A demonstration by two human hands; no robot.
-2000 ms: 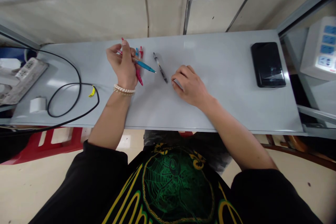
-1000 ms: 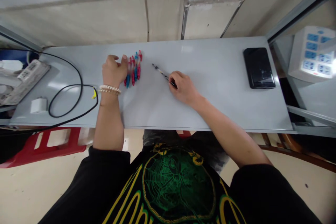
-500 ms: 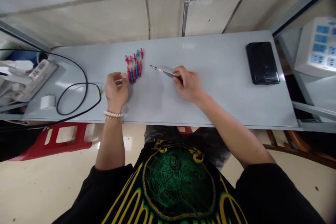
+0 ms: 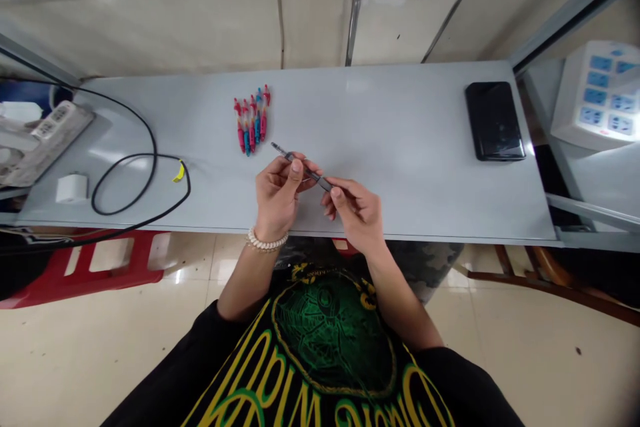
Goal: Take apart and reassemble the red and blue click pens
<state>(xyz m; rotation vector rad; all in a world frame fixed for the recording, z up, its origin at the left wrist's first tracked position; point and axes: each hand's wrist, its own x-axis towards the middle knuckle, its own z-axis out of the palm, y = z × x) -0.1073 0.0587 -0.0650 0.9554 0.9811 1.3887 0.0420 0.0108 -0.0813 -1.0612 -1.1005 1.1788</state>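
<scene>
A slim dark pen-like tool (image 4: pixel 323 183) slants between my two hands above the front part of the grey table. My left hand (image 4: pixel 280 190) pinches its middle, and its thin tip points up and left. The other end is gripped between the thumb and fingers of my right hand (image 4: pixel 357 212). Several red and blue pens (image 4: pixel 253 121) lie side by side on the table, just beyond the tool's tip.
On the grey table (image 4: pixel 400 133) a black glossy box (image 4: pixel 496 121) lies at the right. A black cable (image 4: pixel 156 140) loops at the left near a white adapter (image 4: pixel 72 188). Power strips (image 4: pixel 47 140) sit at the far left, a white socket block (image 4: pixel 597 95) far right.
My left hand has moved right, away from beside the pens, and taken hold of the tool. My right hand has come down and nearer to my body, still holding it.
</scene>
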